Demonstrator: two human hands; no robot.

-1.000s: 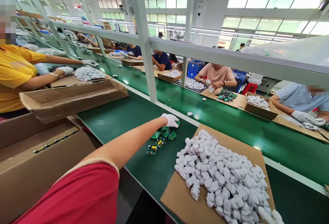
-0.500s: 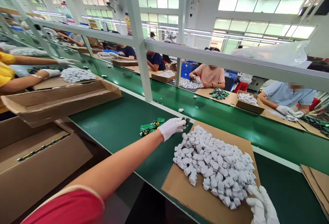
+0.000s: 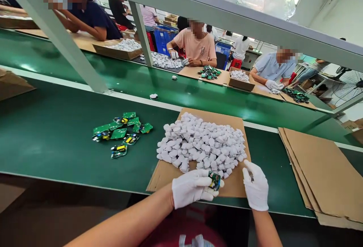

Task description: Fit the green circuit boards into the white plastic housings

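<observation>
My left hand point(image 3: 193, 188), in a white glove, grips a small green circuit board point(image 3: 214, 181) between thumb and fingers, over the front of a cardboard sheet point(image 3: 164, 175). To the right, my gloved right hand point(image 3: 256, 184) is held with thumb and fingers apart, nothing between them, beside the sheet's right edge. A large heap of small white pieces point(image 3: 204, 141) covers most of the cardboard, just beyond both hands. Left of it, several loose green circuit boards point(image 3: 118, 133) with yellow and black components lie on the green bench.
Flat cardboard sheets point(image 3: 320, 175) are stacked at the right. A green conveyor belt point(image 3: 127, 84) runs behind a pale rail, carrying a few white pieces. A slanted metal post point(image 3: 70, 50) rises at the left. Across the belt, people sit at heaps of boards and white pieces.
My left hand has come from beside the loose boards to the front of the heap, bringing a circuit board. The view has turned to the right, and my right hand shows more fully.
</observation>
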